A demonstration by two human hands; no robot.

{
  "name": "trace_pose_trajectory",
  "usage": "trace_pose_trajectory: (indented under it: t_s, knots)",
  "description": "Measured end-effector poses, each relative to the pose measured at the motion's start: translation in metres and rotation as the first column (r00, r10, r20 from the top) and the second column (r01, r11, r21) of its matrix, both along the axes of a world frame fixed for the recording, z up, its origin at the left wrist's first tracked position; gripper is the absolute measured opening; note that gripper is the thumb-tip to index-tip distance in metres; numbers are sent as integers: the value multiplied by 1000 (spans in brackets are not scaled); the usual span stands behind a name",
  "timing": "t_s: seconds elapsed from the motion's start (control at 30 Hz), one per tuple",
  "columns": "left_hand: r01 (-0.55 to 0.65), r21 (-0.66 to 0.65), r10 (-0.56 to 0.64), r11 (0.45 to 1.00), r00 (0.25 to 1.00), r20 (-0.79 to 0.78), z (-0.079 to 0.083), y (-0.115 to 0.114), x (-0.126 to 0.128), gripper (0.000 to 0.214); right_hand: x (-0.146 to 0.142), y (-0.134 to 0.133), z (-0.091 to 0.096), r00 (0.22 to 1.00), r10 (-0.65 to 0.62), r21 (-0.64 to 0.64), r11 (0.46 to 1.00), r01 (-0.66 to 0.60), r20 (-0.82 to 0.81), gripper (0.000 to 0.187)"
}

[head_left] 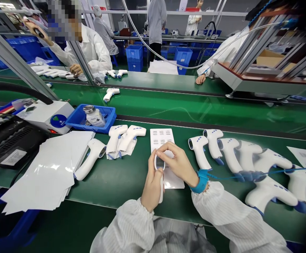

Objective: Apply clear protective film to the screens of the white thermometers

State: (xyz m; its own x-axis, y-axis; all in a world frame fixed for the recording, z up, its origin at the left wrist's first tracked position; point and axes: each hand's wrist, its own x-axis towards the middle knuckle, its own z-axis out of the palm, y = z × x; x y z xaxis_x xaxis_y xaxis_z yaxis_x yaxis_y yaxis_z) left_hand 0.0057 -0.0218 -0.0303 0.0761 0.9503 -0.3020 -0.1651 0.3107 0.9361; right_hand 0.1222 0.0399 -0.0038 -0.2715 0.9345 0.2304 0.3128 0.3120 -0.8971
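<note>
My left hand [153,184] grips a white infrared thermometer [159,172] upright, its dark display facing me. The fingertips of my right hand [176,163] press on the thermometer's top end, and a blue wrist strap [200,181] circles that wrist. Beneath both hands lies a white sheet of printed labels [163,151]. Several white thermometers [213,144] lie in a row to the right on the green conveyor belt [132,189]. Three more [113,142] lie to the left, next to a stack of white sheets [47,172].
A blue tray [91,117] holding a labelled bottle [94,117] stands beside a white machine [46,114] at the left. Across a second belt [169,109], a co-worker's hand [75,69] works among more thermometers. Aluminium frame posts [81,52] and blue crates [134,58] stand beyond.
</note>
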Motion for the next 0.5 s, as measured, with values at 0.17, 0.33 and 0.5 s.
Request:
trace_pose_trajectory:
  t_s: [0.17,0.33,0.5]
  knots:
    - [24,-54,-22,998,999,48,8,2,-3,65,-6,-4,-4,998,40,-100,994,-45,-50,9]
    - [-10,4,9,1000,992,125,14,3,-3,91,-3,-20,0,982,115,-306,939,-157,-151,43]
    - [-116,74,89,990,950,300,25,6,-9,90,3,-46,7,960,168,-542,797,-266,-224,57]
